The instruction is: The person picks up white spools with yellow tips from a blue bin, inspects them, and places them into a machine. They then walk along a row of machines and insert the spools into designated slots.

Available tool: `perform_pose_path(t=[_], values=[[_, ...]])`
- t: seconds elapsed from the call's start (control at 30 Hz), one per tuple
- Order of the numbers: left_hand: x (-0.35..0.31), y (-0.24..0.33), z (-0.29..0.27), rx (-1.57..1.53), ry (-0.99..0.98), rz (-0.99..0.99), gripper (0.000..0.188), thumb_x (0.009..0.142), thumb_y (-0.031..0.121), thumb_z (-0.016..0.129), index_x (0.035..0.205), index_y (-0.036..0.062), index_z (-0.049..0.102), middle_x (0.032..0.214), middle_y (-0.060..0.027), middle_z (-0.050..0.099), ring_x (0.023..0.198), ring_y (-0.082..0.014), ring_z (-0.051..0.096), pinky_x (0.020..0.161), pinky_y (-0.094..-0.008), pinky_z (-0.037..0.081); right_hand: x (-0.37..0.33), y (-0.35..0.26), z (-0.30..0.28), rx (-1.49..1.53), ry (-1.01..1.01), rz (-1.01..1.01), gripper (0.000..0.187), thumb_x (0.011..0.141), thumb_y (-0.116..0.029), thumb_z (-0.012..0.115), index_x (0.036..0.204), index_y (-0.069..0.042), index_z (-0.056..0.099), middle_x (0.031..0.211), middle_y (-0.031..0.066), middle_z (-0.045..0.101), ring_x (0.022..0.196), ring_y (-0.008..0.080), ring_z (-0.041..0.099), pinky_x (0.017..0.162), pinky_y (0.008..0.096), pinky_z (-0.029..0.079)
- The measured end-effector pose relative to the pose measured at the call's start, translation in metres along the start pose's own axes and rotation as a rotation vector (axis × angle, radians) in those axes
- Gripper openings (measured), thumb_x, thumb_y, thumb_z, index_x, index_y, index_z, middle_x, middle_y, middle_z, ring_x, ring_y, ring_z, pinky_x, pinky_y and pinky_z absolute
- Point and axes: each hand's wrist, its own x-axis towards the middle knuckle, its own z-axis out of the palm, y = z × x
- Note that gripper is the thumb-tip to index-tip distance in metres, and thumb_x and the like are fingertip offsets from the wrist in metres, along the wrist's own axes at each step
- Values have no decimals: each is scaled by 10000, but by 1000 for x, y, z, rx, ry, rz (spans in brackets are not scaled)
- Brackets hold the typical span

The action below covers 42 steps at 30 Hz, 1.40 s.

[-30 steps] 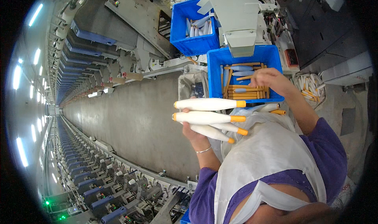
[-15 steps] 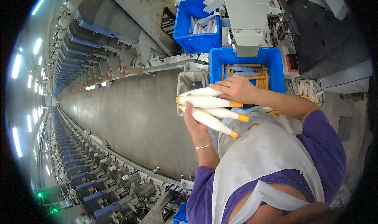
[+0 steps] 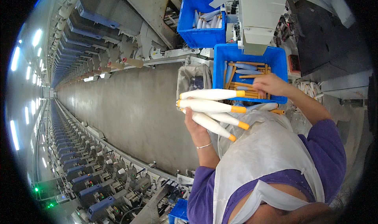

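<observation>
My left hand [image 3: 195, 123] is closed around the narrow ends of several white yarn bobbins [image 3: 210, 105] with yellow-orange tips. The bobbins fan out to the right in front of my apron. My right hand [image 3: 271, 85] is over the right side of a blue crate [image 3: 283, 62], its fingers loosely bent and apart, with nothing visible in them. Below and beside those fingers, orange-yellow bare tubes [image 3: 240, 84] and some light-blue wound bobbins [image 3: 247, 72] lie in the crate. A few bobbins [image 3: 264, 106] rest between the crate and my apron.
A second blue crate [image 3: 201, 39] with pale bobbins stands farther off. Left of the nearer crate is a grey-lined bin [image 3: 183, 82]. A machine chute [image 3: 256, 35] overhangs the crates. Rows of winding machines [image 3: 84, 190] flank the aisle floor [image 3: 130, 105]; a sack of bobbins [image 3: 309, 89] is at right.
My right hand has left the top bobbin and moved right, over the crate. That bobbin now lies with the others in my left hand, its yellow-orange tip showing.
</observation>
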Motion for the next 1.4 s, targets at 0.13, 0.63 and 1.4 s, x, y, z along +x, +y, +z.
perform_pose_path(t=[0.13, 0.63, 1.4], values=[[0, 2, -2, -34, -16, 54, 414, 796, 284, 634, 1141, 89, 516, 1211, -126, 488, 1125, -296, 462, 996, -466, 352, -35, 49, -45, 339, 366, 159, 241, 914, -220, 446, 777, -54, 557, 648, -7, 516, 573, 74, 486, 532, 243, 413], [3, -3, -2, -48, 4, 62, 457, 766, 231, 655, 1155, 70, 480, 1173, -151, 494, 1074, -338, 493, 959, -475, 398, -9, 10, -9, 98, 387, -127, 208, 816, -48, 578, 1023, -37, 604, 1032, 64, 582, 931, 147, 556, 831, 275, 446], [-8, -13, 17, 137, 123, -24, 428, 821, 235, 599, 1191, 75, 456, 1158, -123, 497, 1069, -275, 488, 952, -444, 376, 51, -67, 43, -1099, 221, -830, 59, 644, -111, 571, 679, -67, 554, 680, 42, 519, 718, 181, 508, 663, 276, 397]])
